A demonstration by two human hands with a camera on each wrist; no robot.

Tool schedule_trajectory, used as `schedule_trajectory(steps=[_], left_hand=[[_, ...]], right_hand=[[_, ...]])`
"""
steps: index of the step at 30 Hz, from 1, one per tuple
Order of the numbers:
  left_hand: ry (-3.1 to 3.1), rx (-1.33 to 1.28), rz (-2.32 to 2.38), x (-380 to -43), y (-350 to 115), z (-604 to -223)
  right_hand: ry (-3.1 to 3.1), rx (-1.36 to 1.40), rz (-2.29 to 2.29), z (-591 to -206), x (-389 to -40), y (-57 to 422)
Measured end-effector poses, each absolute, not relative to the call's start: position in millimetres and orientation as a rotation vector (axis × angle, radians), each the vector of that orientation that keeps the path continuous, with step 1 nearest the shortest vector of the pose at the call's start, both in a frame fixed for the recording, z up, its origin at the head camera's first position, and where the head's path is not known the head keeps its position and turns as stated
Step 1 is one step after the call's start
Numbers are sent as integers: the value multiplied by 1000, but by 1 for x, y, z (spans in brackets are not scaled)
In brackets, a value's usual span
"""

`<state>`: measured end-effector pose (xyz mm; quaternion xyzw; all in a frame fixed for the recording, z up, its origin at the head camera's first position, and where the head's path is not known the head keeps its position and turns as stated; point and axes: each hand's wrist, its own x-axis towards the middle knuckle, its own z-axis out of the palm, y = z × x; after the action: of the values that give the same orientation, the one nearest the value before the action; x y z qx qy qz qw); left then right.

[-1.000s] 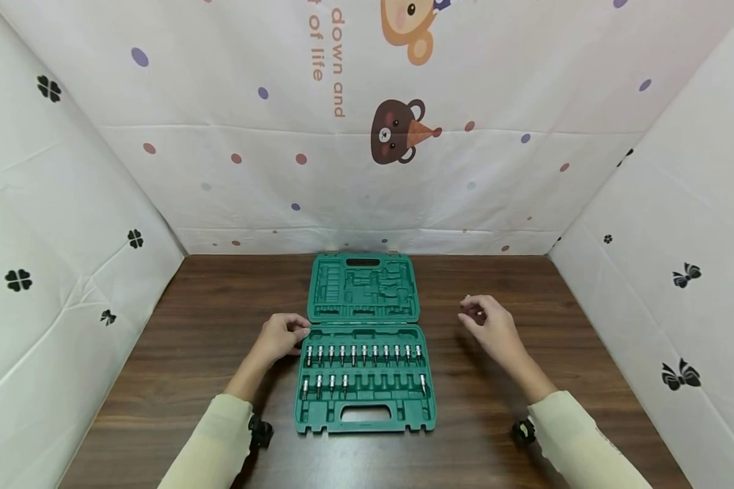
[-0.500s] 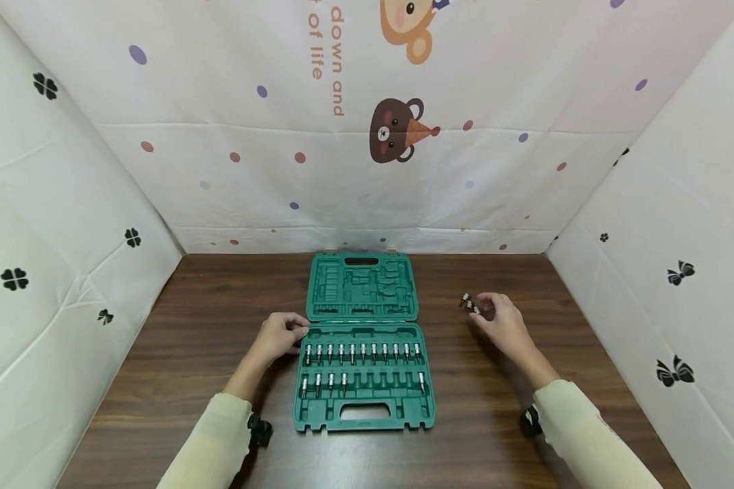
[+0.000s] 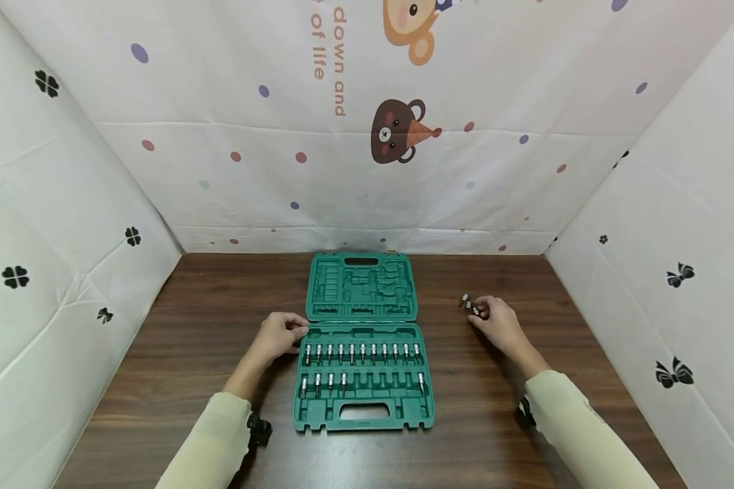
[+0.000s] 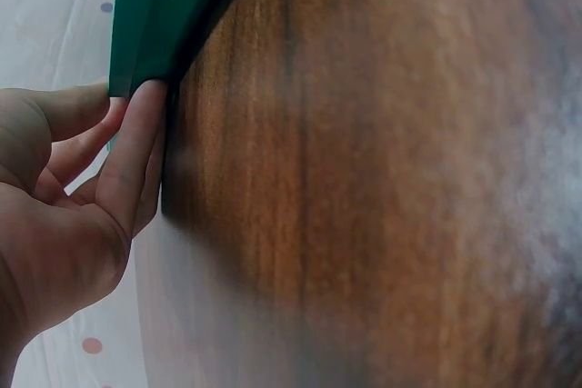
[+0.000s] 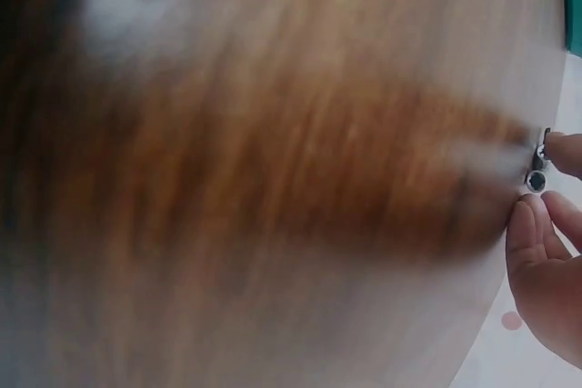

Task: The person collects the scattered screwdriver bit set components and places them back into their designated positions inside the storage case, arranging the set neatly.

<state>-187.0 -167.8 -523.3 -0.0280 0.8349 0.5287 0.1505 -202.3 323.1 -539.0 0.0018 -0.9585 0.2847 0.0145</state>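
Note:
A green tool case (image 3: 363,414) lies open on the table, with several silver bit sockets (image 3: 363,353) in two rows. My left hand (image 3: 278,336) pinches the case's left edge near the hinge. In the left wrist view, the thumb and fingers of the left hand (image 4: 77,188) lie on either side of the green edge (image 4: 150,24). To the right of the case, my right hand (image 3: 498,324) has its thumb and fingertips around a bit socket (image 5: 536,181) in a small cluster of loose bit sockets (image 3: 466,301). Fingers partly hide that cluster.
Several slots in the case's lower row hold nothing. The lid (image 3: 362,288) lies back with its moulded hollows facing up. White printed cloth (image 3: 251,176) walls the brown table (image 3: 220,292) at the back and both sides.
My right hand drew back to the right, uncovering the loose bit sockets, then came slightly left onto the nearest one. The left hand keeps its hold on the case.

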Motion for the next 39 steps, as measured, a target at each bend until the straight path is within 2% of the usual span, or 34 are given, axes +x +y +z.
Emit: schedule_trajectory(steps=[39], left_hand=[[2415,-88,1503,-186,-167,-524]], right_hand=[[-2927,-218,848,-530,-200,318]])
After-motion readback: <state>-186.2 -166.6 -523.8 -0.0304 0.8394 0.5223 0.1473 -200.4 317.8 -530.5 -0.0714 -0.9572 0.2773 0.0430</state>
